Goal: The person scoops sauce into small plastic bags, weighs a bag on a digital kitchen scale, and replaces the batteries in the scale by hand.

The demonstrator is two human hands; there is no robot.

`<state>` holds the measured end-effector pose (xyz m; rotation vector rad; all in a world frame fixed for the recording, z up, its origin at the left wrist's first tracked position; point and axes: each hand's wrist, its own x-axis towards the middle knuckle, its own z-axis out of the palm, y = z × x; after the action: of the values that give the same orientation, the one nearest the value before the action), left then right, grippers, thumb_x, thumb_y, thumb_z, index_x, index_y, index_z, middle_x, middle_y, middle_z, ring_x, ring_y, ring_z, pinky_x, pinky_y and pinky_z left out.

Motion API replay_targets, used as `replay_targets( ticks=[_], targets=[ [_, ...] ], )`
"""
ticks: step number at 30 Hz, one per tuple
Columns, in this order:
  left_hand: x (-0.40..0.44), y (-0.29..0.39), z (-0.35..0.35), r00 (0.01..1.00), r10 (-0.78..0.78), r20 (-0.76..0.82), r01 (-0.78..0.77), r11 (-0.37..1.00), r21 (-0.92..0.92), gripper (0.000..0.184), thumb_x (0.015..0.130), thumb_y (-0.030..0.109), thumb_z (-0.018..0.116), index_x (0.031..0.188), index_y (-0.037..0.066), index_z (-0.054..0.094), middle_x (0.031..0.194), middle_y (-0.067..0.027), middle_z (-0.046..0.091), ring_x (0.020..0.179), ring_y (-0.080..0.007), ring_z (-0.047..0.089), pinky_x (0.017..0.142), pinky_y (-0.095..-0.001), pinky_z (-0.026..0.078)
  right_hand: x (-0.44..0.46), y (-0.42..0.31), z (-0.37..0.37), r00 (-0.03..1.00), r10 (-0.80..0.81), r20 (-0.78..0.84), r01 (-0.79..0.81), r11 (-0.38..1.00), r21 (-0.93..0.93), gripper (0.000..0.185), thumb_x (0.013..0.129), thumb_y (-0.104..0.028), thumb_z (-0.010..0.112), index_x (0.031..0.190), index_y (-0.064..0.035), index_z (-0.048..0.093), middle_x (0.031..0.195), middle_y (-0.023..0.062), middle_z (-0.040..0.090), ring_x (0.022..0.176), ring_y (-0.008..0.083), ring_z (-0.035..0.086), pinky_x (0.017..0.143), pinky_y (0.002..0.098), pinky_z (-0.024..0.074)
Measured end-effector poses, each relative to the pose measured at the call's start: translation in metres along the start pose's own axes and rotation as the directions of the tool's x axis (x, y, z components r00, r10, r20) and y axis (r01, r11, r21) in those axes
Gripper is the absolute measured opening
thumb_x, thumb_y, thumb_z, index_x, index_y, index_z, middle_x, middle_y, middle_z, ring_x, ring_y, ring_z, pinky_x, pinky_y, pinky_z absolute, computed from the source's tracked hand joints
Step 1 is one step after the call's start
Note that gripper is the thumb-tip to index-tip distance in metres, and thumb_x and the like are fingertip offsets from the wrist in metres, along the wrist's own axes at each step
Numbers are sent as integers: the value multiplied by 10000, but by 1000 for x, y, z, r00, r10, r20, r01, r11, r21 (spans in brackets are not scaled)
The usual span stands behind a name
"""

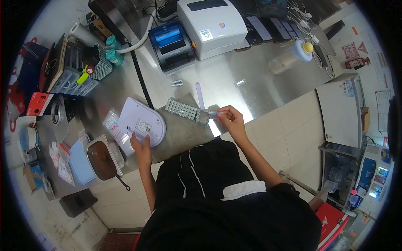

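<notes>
My right hand [228,117] is closed in a pinch on a small clear vial, just right of a block of white-capped vials [182,109]. The block lies on a grey mat [180,134], its right end beside a small clear frame. My left hand [141,146] rests at the lower edge of a white rounded device [144,121] with a label, its thumb and index finger apart. A small dark-ended piece lies on the device near the index fingertip. Behind the block is a pale strip [199,96]. Clear plastic packets [119,131] lie left of the device.
Two small vials [176,83] lie behind the mat. Farther back stand a blue-black printer [171,46], a white printer [213,29] and a bottle [289,58]. On the left are a brown-filled tray [100,161], a blue lid [81,161] and a drawer unit [73,83].
</notes>
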<state>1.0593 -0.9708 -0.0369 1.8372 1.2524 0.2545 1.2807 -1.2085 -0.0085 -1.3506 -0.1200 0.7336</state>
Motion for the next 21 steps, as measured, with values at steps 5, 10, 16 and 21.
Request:
replay_targets(
  ticks=[5,10,16,21],
  targets=[
    [-11,24,3,994,35,-102,-7,967,254,681,837,292,550,1351,-11,222,1391,-284,136,1300,-404,160,1052,-464,148,-8,2,7,982,-171,75,181,770,-612,83,797,-85,622,859,-30,613,679,14,563,635,29,506,538,187,403],
    [-15,51,18,922,352,-165,-244,855,458,644,792,234,576,1332,23,296,1387,-292,171,1291,-430,169,1023,-547,138,-1,9,14,948,-177,265,319,553,-770,193,778,-97,535,949,-61,617,798,135,605,736,272,591,650,350,466],
    [-24,93,40,759,639,122,-639,695,330,502,775,166,581,1250,79,444,1389,-220,247,1287,-420,193,1023,-553,152,-4,4,18,929,-120,351,365,466,-806,310,780,-117,507,1074,-145,602,851,134,606,779,297,584,691,382,465],
    [-36,105,58,676,629,383,-735,609,298,446,792,153,556,1228,120,470,1392,-106,297,1306,-337,213,1013,-596,143,-4,2,10,860,-231,456,508,294,-810,445,754,-105,539,1182,-229,541,741,76,595,646,247,588,580,349,468]
  ],
)
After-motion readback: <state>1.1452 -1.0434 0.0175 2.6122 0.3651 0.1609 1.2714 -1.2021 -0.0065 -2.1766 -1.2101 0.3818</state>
